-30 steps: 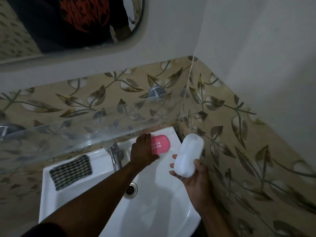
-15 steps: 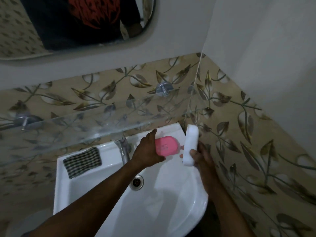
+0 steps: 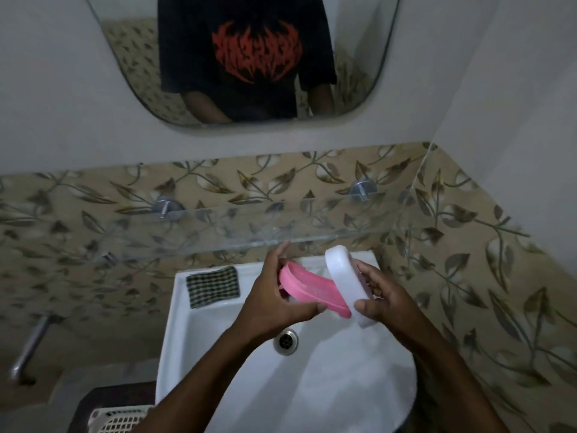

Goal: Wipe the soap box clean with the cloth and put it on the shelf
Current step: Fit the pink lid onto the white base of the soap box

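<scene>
Above the white sink [image 3: 312, 385], my left hand [image 3: 274, 304] grips the pink part of the soap box [image 3: 312, 289], tilted down to the right. My right hand [image 3: 381, 301] holds the white part of the soap box [image 3: 345, 282] on edge, touching the pink part's right end. A checked cloth [image 3: 214, 285] lies folded on the sink's back left rim, apart from both hands. The glass shelf [image 3: 218, 235] runs along the tiled wall just above the hands, with nothing on it.
A mirror [image 3: 125, 57] hangs over the shelf. The drain [image 3: 285, 341] sits below my left wrist. The tiled side wall [image 3: 484, 276] is close on the right. A white basket [image 3: 115, 418] stands low on the left, near a metal pipe [image 3: 28, 348].
My left hand lifted the pink part off the sink rim and brought it to the white part in my right hand. The view tilted up, showing the mirror.
</scene>
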